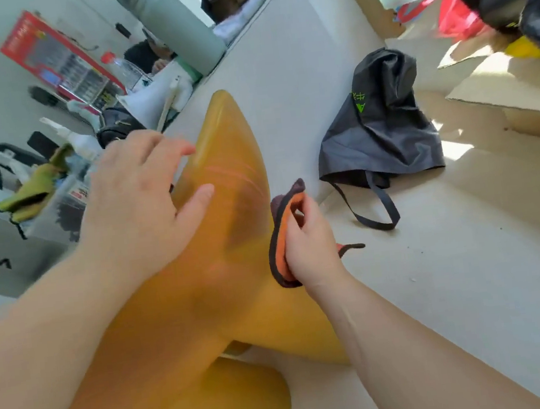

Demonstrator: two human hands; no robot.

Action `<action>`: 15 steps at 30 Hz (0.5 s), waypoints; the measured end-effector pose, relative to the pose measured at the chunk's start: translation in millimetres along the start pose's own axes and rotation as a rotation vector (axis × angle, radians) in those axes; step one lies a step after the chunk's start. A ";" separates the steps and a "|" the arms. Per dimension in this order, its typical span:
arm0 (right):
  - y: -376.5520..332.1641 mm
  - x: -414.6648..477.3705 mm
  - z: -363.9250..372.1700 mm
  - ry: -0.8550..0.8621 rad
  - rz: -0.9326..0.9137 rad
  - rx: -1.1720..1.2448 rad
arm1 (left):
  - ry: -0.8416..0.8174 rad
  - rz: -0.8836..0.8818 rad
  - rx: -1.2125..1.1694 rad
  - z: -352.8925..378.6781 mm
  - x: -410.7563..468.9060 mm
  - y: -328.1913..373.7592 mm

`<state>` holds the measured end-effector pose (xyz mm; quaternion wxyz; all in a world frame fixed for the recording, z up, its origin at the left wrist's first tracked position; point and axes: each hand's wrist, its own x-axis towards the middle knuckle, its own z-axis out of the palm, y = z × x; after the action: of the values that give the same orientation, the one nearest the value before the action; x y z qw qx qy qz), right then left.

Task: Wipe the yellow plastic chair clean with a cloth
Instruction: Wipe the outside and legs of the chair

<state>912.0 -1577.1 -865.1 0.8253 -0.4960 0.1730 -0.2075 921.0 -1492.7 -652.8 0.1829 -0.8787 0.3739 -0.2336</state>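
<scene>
The yellow plastic chair (222, 149) fills the middle of the head view, its backrest running up to a rounded tip and its seat at the bottom edge. My left hand (134, 206) hovers over the backrest's left side, fingers spread and holding nothing. My right hand (306, 244) is at the backrest's right edge, closed on an orange cloth with a dark border (280, 233). The cloth touches the chair's edge. The view is tilted and blurred.
A dark grey fabric bag (378, 131) with a strap lies on the pale floor to the right. A white table edge (242, 29) with a green bottle (181, 29) stands behind the chair. Clutter, including a red box (57, 60), lies left; cardboard (500, 84) lies right.
</scene>
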 end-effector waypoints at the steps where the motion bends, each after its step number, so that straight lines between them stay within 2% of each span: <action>1: -3.9 -0.5 5.0 -0.014 -0.010 -0.021 | -0.061 -0.089 -0.044 -1.2 8.0 -1.0; 3: -11.6 -3.1 17.7 -0.074 -0.046 -0.068 | -0.162 -0.248 -0.237 1.4 21.3 0.3; 5: -17.0 -11.8 33.0 -0.222 -0.120 -0.049 | -0.235 -0.356 -0.443 7.8 27.4 5.6; 7: -14.8 -18.4 46.8 -0.303 -0.184 -0.067 | -0.234 -0.417 -0.574 10.6 27.4 10.9; 12: 1.3 -21.3 58.6 -0.239 -0.316 -0.244 | -0.142 -0.359 -0.596 14.4 25.2 12.0; 15: 1.3 3.5 56.7 -0.222 -0.264 -0.163 | -0.145 -0.348 -0.566 19.5 28.9 5.4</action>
<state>943.1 -1536.0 -841.1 0.7619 -0.5994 0.0305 -0.2435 946.2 -1514.8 -663.7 -0.0847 -0.9597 0.2542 -0.0852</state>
